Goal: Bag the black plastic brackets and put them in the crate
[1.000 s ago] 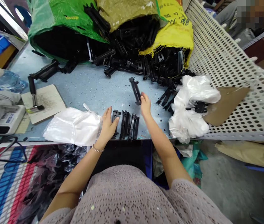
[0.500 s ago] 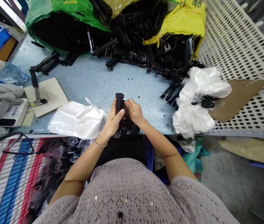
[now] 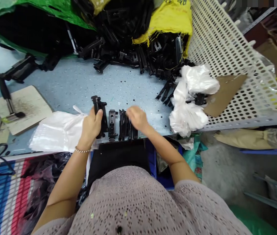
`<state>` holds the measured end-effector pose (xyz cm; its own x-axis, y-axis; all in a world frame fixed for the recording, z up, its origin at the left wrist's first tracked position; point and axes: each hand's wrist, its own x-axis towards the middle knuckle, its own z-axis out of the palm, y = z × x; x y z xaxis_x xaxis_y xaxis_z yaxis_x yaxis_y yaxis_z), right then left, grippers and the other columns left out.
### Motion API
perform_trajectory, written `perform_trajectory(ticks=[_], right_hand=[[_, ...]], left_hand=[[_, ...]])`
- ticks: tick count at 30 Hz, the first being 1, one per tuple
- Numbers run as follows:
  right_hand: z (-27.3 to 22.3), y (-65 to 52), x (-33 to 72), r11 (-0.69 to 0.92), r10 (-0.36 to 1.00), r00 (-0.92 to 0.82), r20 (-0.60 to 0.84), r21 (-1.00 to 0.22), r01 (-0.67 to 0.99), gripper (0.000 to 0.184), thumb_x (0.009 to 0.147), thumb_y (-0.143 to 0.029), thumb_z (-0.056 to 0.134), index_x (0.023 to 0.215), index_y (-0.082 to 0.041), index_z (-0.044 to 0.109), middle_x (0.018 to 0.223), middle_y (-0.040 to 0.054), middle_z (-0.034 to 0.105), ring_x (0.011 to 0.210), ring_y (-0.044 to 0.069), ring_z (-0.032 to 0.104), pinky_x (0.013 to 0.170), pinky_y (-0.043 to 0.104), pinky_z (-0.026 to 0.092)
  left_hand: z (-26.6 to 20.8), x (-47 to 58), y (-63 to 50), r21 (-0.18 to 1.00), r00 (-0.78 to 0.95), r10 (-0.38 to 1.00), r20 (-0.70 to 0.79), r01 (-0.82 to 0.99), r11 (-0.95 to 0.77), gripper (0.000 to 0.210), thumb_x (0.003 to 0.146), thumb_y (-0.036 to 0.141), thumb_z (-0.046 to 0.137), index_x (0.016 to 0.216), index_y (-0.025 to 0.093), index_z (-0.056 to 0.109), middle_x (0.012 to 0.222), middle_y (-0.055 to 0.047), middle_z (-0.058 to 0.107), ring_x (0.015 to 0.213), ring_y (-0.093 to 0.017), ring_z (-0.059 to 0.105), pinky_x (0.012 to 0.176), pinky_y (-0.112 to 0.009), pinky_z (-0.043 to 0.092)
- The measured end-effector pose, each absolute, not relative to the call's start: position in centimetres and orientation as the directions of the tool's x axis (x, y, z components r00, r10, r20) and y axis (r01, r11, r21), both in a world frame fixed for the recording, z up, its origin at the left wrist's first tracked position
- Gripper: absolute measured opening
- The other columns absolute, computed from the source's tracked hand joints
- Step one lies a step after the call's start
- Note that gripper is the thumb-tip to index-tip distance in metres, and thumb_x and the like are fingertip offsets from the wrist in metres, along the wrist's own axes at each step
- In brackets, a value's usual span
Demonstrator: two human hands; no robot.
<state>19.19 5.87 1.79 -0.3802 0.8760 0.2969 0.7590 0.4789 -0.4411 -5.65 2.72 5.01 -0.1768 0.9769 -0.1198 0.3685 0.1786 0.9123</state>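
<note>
My left hand (image 3: 92,125) is closed round a long black slotted part (image 3: 100,117), with its thumb across it; this may be more than one piece. Just right of it, a similar black part (image 3: 112,125) lies lengthwise at the table's front edge. Further right, several narrow black parts (image 3: 123,125) stand side by side in a row. My right hand (image 3: 138,120) is over the far right end of that row, its fingers curled and slightly blurred. Whatever its fingertips hold is hidden.
A stack of clear plastic bags (image 3: 57,130) lies left of my left hand. A tool with a black handle (image 3: 4,88) rests on a stained board (image 3: 34,106). Black parts spill from green (image 3: 38,13) and yellow (image 3: 170,19) sacks at the back. White plastic bundles (image 3: 188,114) lie beside a perforated panel (image 3: 228,42).
My hands have moved apart, the left one carrying the black part leftward. A black part and the row now show between them. The view has turned to the right.
</note>
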Motion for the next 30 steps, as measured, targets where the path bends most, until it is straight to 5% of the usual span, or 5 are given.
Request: perform_trajectory(ticks=[7,13,20,25,30], right_hand=[[2.9,16.1,31.5,-0.479,0.867,0.497,0.031,-0.219,0.85,0.058,0.096,-0.002,0.03,0.15,-0.008,0.05,0.159,0.031,0.039,0.135,0.039,0.051,0.104,0.055,0.046],[2.5,11.7,29.9,-0.178,0.972,0.231,0.046,-0.5,0.848,0.053,0.092,-0.005,0.034,0.132,-0.015,0.068,0.14,0.0135,0.065,0.133,0.025,0.058,0.116,0.043,0.044],[5.7,0.6,19.0,0.386,0.904,-0.359,0.233,-0.805,0.45,0.034,0.106,-0.032,0.043,0.132,-0.028,0.065,0.133,0.0077,0.069,0.125,0.022,0.064,0.109,0.042,0.052],[7.3,3.1,17.5,0.362,0.929,-0.296,0.223,-0.717,0.596,0.039,0.105,-0.056,0.044,0.105,-0.022,0.062,0.094,0.0076,0.069,0.093,0.023,0.067,0.084,0.036,0.053],[6.1,6.3,15.7,0.112,0.912,-0.409,-0.038,-0.935,0.336,0.053,0.104,-0.068,0.029,0.077,-0.025,0.042,0.061,-0.0035,0.043,0.056,0.015,0.044,0.056,0.027,0.042]], left_hand=[[2.0,-4.6,1.5,0.337,-0.109,0.944,-0.311,0.916,0.217,0.057,0.106,0.046,0.028,0.145,0.011,0.052,0.104,-0.024,0.076,0.102,-0.04,0.073,0.087,-0.049,0.053],[1.7,-3.6,0.5,0.603,-0.04,0.998,0.039,0.797,0.009,0.059,0.103,0.052,0.042,0.139,0.01,0.061,0.128,-0.024,0.067,0.126,-0.038,0.06,0.11,-0.053,0.045],[4.2,0.4,1.8,0.963,-0.014,0.988,-0.156,-0.226,0.149,0.062,0.101,0.059,0.048,0.154,0.027,0.038,0.12,-0.01,0.071,0.104,-0.021,0.071,0.089,-0.036,0.059],[5.7,0.7,-0.1,0.934,0.149,0.955,-0.256,-0.218,0.284,0.07,0.094,0.06,0.062,0.151,0.024,0.044,0.096,-0.006,0.071,0.074,-0.021,0.071,0.065,-0.035,0.06],[4.4,0.0,-0.9,1.0,-0.001,1.0,-0.015,0.015,0.015,0.083,0.094,0.058,0.063,0.162,0.025,0.029,0.148,-0.015,0.056,0.117,-0.028,0.068,0.095,-0.039,0.06]])
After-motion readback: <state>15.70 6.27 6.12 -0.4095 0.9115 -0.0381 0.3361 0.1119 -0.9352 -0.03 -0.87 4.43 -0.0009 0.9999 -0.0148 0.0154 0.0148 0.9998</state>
